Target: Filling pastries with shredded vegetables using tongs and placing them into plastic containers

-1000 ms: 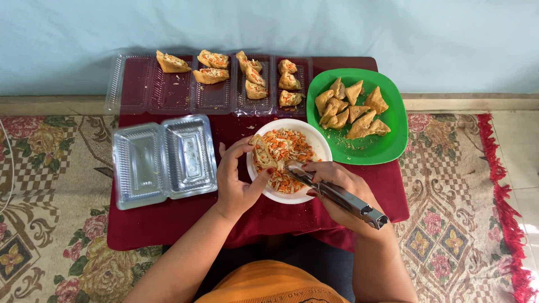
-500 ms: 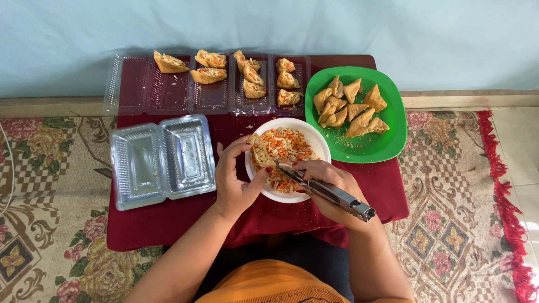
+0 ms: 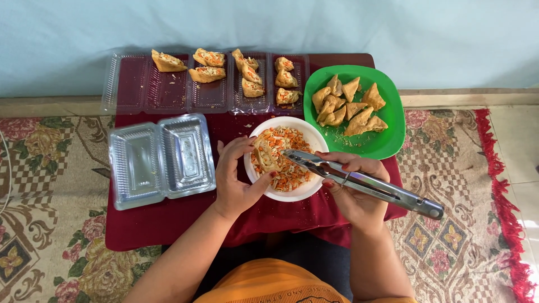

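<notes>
Centre of frame: left hand [image 3: 238, 177], fingers clamped on a fried pastry pocket [image 3: 266, 158] over the round white bowl [image 3: 292, 193] of shredded filling; right hand [image 3: 351, 188] gripping closed steel tongs [image 3: 359, 180], tips above the bowl.

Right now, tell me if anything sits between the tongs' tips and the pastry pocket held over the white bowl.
Nothing visible does. The tongs in the right hand end just right of the pastry pocket held by the left hand, over the filling in the white bowl.
</notes>
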